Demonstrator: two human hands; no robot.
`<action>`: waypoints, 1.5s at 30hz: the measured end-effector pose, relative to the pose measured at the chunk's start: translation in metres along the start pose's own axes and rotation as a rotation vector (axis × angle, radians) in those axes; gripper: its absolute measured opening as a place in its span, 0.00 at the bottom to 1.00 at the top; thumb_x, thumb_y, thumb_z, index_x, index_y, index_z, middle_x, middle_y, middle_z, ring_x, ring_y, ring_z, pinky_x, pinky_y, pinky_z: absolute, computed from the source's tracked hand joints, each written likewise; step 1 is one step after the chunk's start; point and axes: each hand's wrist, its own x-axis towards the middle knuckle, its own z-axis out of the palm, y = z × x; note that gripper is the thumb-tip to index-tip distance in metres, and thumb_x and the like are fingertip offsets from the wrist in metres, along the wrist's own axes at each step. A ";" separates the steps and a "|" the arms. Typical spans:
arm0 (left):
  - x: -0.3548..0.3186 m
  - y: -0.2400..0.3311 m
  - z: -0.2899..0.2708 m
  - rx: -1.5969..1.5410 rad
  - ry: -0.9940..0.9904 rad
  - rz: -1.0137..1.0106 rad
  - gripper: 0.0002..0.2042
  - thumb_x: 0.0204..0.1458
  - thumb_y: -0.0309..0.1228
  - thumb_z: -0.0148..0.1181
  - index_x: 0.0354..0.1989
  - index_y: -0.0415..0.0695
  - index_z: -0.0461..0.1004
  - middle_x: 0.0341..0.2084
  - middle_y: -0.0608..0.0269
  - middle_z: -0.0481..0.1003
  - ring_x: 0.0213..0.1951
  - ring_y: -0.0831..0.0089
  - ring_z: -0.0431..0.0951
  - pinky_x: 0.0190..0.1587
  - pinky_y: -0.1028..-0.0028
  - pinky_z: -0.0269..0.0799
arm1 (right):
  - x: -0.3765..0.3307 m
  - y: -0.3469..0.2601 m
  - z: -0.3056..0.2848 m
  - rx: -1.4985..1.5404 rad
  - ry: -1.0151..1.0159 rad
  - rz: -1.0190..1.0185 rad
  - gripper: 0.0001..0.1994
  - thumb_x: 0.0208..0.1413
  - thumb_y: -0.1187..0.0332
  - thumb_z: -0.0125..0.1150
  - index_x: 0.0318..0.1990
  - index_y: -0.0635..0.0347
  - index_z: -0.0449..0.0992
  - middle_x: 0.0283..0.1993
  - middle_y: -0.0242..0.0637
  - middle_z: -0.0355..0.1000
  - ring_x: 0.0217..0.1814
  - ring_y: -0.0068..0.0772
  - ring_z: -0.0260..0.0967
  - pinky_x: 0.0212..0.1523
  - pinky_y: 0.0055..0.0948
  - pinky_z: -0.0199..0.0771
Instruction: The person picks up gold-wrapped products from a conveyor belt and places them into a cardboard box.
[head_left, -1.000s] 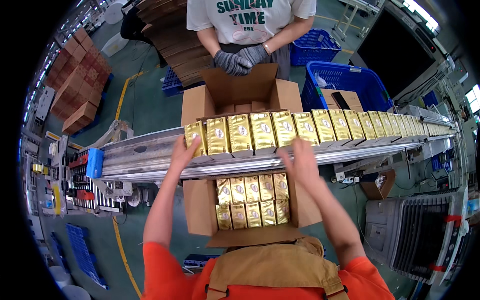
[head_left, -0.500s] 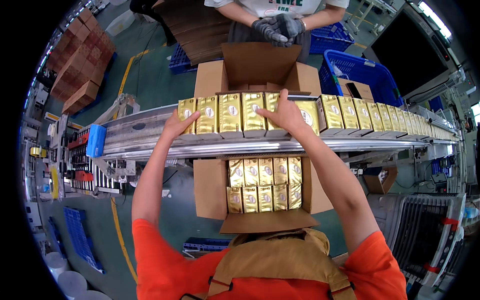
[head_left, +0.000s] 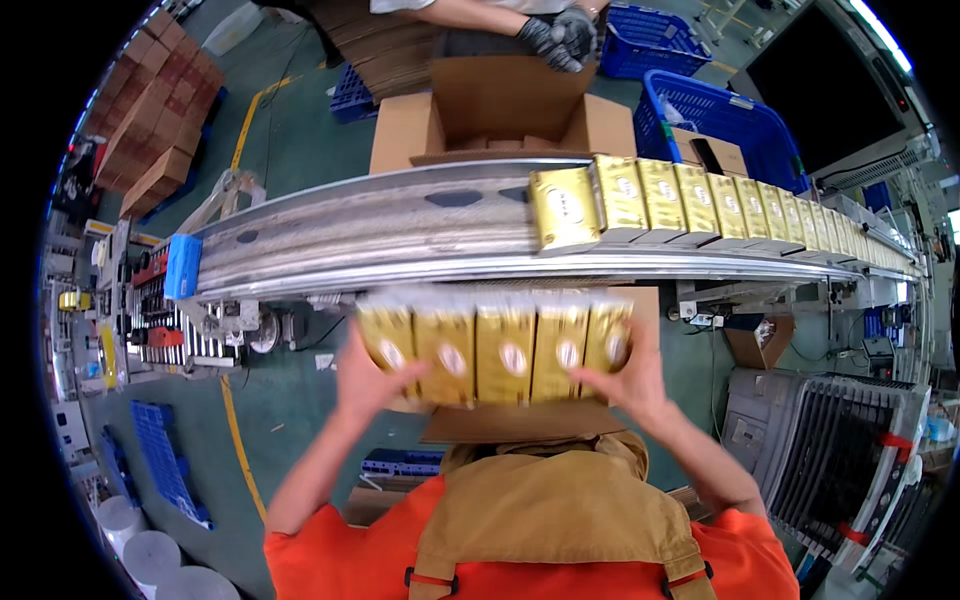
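Note:
A row of several gold packs (head_left: 505, 352) is squeezed end to end between my two hands, lifted off the conveyor and blurred a little by motion. My left hand (head_left: 372, 378) clamps the left end, thumb across the front. At the right end my right hand (head_left: 632, 378) presses in the same way. Beneath the packs lies an open cardboard box (head_left: 520, 422); only its near flap and right edge show, and its inside is hidden by the packs. More gold packs (head_left: 664, 200) stand in a line on the conveyor, the leftmost gold pack (head_left: 567, 212) leaning.
The metal conveyor (head_left: 350, 225) crosses in front of me, with a blue block (head_left: 183, 267) at its left end. Beyond it stands another open carton (head_left: 408, 135), near a co-worker's gloved hands (head_left: 560, 40). A blue crate (head_left: 740, 120) is at far right.
Both my hands have brought a row of gold packs off the conveyor toward me, over the near box. The remaining line has shifted left. The co-worker's hands have moved higher in view.

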 end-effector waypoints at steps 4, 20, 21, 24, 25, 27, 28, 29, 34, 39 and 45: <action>-0.054 -0.090 0.118 0.097 -0.424 -0.187 0.42 0.35 0.54 0.71 0.49 0.32 0.61 0.33 0.48 0.76 0.35 0.55 0.79 0.38 0.65 0.74 | -0.051 0.117 0.042 -0.110 -0.260 0.041 0.37 0.41 0.49 0.70 0.50 0.64 0.58 0.32 0.52 0.72 0.32 0.54 0.72 0.31 0.41 0.74; 0.175 0.068 0.166 -0.055 -0.110 -0.109 0.31 0.45 0.54 0.62 0.33 0.31 0.69 0.27 0.49 0.74 0.32 0.62 0.75 0.34 0.66 0.70 | 0.106 0.093 -0.129 -0.473 0.462 -0.265 0.19 0.49 0.62 0.64 0.43 0.66 0.68 0.36 0.48 0.69 0.40 0.49 0.65 0.39 0.39 0.68; 0.182 0.070 0.177 -0.057 -0.022 -0.069 0.32 0.43 0.54 0.64 0.34 0.30 0.67 0.27 0.49 0.73 0.32 0.62 0.75 0.34 0.66 0.70 | 0.130 0.107 -0.139 -0.575 0.509 -0.293 0.21 0.48 0.57 0.64 0.39 0.67 0.69 0.39 0.47 0.69 0.40 0.48 0.66 0.39 0.37 0.68; 0.184 0.103 0.171 -0.077 0.057 -0.017 0.30 0.40 0.51 0.68 0.33 0.34 0.64 0.30 0.52 0.70 0.31 0.64 0.71 0.35 0.67 0.69 | 0.158 0.125 -0.145 -0.688 0.385 -0.206 0.26 0.45 0.49 0.65 0.32 0.70 0.70 0.28 0.50 0.71 0.35 0.49 0.69 0.39 0.39 0.71; 0.180 0.107 0.162 -0.008 0.133 0.060 0.29 0.40 0.51 0.69 0.33 0.36 0.64 0.30 0.52 0.70 0.32 0.65 0.70 0.36 0.67 0.68 | 0.166 0.124 -0.145 -0.643 0.327 -0.135 0.28 0.44 0.47 0.65 0.31 0.70 0.70 0.27 0.50 0.72 0.33 0.50 0.70 0.37 0.40 0.71; 0.181 0.096 0.155 0.054 0.271 0.254 0.28 0.40 0.51 0.68 0.35 0.38 0.65 0.32 0.54 0.68 0.33 0.66 0.67 0.38 0.68 0.67 | 0.180 0.111 -0.147 -0.560 0.205 0.004 0.30 0.43 0.43 0.65 0.29 0.70 0.70 0.25 0.50 0.72 0.30 0.50 0.72 0.34 0.41 0.73; 0.181 0.086 0.152 0.020 0.222 0.198 0.29 0.40 0.51 0.68 0.35 0.37 0.65 0.32 0.54 0.68 0.32 0.65 0.68 0.38 0.68 0.67 | 0.189 0.115 -0.144 -0.500 0.153 -0.011 0.36 0.40 0.37 0.64 0.30 0.73 0.71 0.26 0.53 0.73 0.30 0.51 0.74 0.33 0.41 0.74; 0.182 0.079 0.148 -0.017 0.184 0.146 0.29 0.40 0.51 0.68 0.36 0.37 0.65 0.33 0.54 0.68 0.32 0.64 0.68 0.38 0.67 0.67 | 0.200 0.107 -0.142 -0.476 0.055 0.062 0.38 0.39 0.36 0.63 0.31 0.74 0.71 0.27 0.55 0.74 0.32 0.50 0.74 0.35 0.40 0.74; 0.194 0.074 0.108 0.237 -0.051 0.003 0.37 0.38 0.59 0.65 0.47 0.37 0.69 0.41 0.48 0.75 0.40 0.58 0.77 0.46 0.70 0.70 | 0.229 0.084 -0.112 -0.292 -0.190 0.216 0.50 0.32 0.29 0.63 0.42 0.80 0.71 0.37 0.59 0.74 0.40 0.49 0.75 0.43 0.36 0.74; 0.194 0.050 0.082 -0.019 -0.156 -0.090 0.34 0.39 0.60 0.64 0.48 0.44 0.73 0.41 0.57 0.78 0.44 0.66 0.78 0.48 0.71 0.69 | 0.224 0.060 -0.047 -0.172 -0.082 0.127 0.53 0.29 0.31 0.66 0.47 0.81 0.65 0.41 0.65 0.71 0.47 0.58 0.71 0.47 0.41 0.71; 0.084 0.063 0.047 -0.172 0.237 0.074 0.42 0.28 0.47 0.76 0.52 0.38 0.62 0.42 0.52 0.75 0.44 0.63 0.76 0.47 0.68 0.71 | 0.123 0.023 -0.051 0.058 0.197 -0.029 0.42 0.31 0.52 0.78 0.50 0.68 0.61 0.45 0.50 0.72 0.45 0.40 0.72 0.46 0.33 0.72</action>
